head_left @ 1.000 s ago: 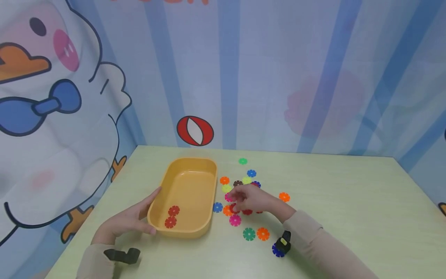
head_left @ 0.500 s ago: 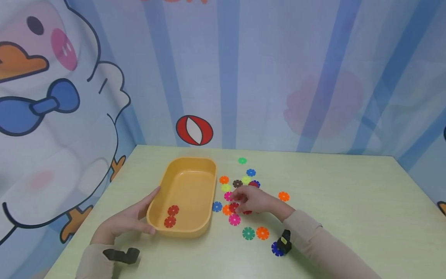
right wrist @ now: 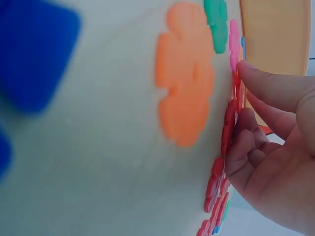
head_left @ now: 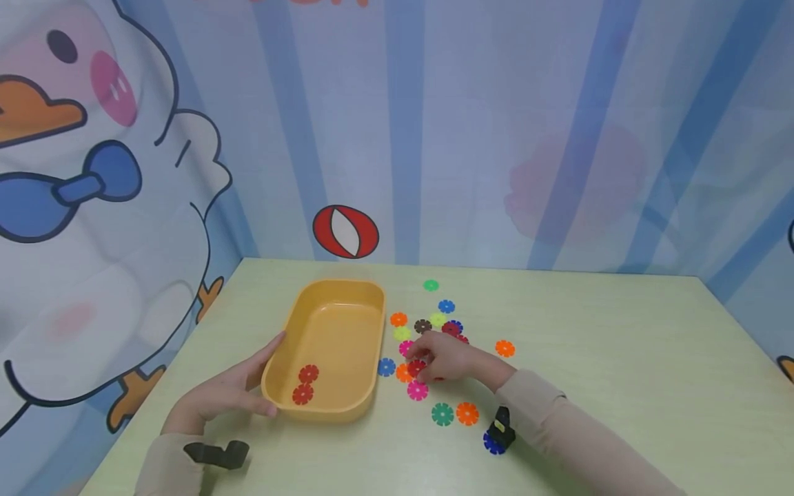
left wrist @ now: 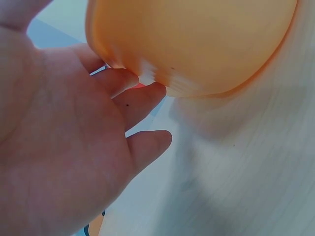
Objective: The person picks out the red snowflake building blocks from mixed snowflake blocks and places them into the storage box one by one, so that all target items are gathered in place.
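My left hand (head_left: 229, 396) is spread against the near left corner of a yellow plastic tray (head_left: 380, 344), thumb on the near side and fingers along the left. In the left wrist view, slightly bent fingers (left wrist: 140, 101) touch the tray's outer wall. Two red snowflake discs (head_left: 309, 374) lie inside the tray near that corner. To the right of the tray, my right hand (head_left: 449, 356) pinches a red snowflake disc (head_left: 417, 369) at table level between thumb and index finger. More red discs (right wrist: 229, 128) lie under its curled other fingers, partly hidden.
Snowflake discs in several colours are scattered right of the tray, including a blue one (head_left: 387, 367) by its wall, a green one (head_left: 442, 414) and an orange one (head_left: 505, 348). A dark blue disc (head_left: 493, 444) lies under the right wrist's camera. A printed curtain (head_left: 471, 138) hangs behind the table.
My right hand has shifted slightly, and red discs behind its knuckles show more now. The left hand and the tray stay where they were.
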`<state>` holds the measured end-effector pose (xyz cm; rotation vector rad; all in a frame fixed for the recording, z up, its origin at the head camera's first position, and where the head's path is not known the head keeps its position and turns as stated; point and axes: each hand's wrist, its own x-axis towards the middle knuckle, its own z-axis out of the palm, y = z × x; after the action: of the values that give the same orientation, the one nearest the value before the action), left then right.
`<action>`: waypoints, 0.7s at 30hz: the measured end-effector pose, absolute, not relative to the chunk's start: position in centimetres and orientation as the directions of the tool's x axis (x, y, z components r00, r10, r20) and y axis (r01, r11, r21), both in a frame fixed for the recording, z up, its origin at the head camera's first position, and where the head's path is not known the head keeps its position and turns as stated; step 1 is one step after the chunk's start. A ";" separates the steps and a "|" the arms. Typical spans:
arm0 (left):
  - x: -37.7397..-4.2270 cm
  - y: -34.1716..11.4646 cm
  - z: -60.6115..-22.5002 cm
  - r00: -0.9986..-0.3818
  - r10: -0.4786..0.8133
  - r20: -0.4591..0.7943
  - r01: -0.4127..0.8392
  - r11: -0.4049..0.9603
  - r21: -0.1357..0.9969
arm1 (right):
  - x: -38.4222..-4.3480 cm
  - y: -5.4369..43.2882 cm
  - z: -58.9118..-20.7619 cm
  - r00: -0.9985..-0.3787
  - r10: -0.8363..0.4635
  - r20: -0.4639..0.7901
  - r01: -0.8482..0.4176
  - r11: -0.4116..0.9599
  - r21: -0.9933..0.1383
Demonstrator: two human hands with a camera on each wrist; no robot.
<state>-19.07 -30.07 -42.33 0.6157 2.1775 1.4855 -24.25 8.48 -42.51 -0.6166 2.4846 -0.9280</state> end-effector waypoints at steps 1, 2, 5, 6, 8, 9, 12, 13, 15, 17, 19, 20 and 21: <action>-19.1 -30.1 -42.3 -0.808 0.581 -0.099 0.119 0.326 0.938 | -24.3 8.4 -42.5 -0.813 -0.538 -0.223 -0.264 0.682 -0.682; -19.1 -30.1 -42.3 -0.807 0.582 -0.097 0.121 0.324 0.938 | -24.3 8.4 -42.5 -0.812 -0.539 -0.225 -0.269 0.687 -0.676; -19.1 -30.1 -42.3 -0.806 0.584 -0.092 0.125 0.320 0.939 | -24.3 8.2 -42.5 -0.812 -0.536 -0.232 -0.278 0.704 -0.654; -19.1 -30.1 -42.3 -0.806 0.585 -0.091 0.127 0.321 0.939 | -24.3 8.2 -42.5 -0.813 -0.532 -0.235 -0.278 0.710 -0.647; -19.1 -30.1 -42.3 -0.807 0.583 -0.091 0.128 0.324 0.937 | -24.3 8.2 -42.5 -0.815 -0.527 -0.240 -0.278 0.719 -0.637; -19.1 -30.1 -42.3 -0.807 0.583 -0.092 0.128 0.325 0.937 | -24.3 8.1 -42.4 -0.816 -0.526 -0.242 -0.278 0.722 -0.633; -19.1 -30.1 -42.3 -0.809 0.581 -0.093 0.129 0.328 0.936 | -24.2 8.0 -42.3 -0.816 -0.524 -0.242 -0.278 0.724 -0.632; -19.1 -30.1 -42.3 -0.809 0.581 -0.093 0.128 0.328 0.936 | -24.1 8.0 -42.2 -0.816 -0.526 -0.241 -0.278 0.721 -0.635; -19.1 -30.1 -42.3 -0.808 0.582 -0.092 0.127 0.325 0.937 | -24.1 8.0 -42.1 -0.813 -0.533 -0.235 -0.281 0.712 -0.644; -19.1 -30.1 -42.3 -0.808 0.582 -0.091 0.128 0.324 0.937 | -24.1 8.0 -42.2 -0.812 -0.537 -0.230 -0.284 0.706 -0.648; -19.0 -30.1 -42.3 -0.808 0.583 -0.090 0.129 0.323 0.938 | -24.1 8.0 -42.2 -0.813 -0.537 -0.225 -0.286 0.705 -0.649; -19.0 -30.1 -42.3 -0.808 0.583 -0.089 0.129 0.323 0.938 | -24.1 8.0 -42.3 -0.814 -0.535 -0.224 -0.286 0.706 -0.647; -19.0 -30.1 -42.3 -0.807 0.584 -0.089 0.131 0.324 0.937 | -24.1 8.0 -42.3 -0.816 -0.533 -0.224 -0.286 0.709 -0.645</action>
<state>-19.03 -30.06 -42.32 0.6314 2.1822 1.4871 -24.07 7.97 -42.29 -0.6336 2.5203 -0.8572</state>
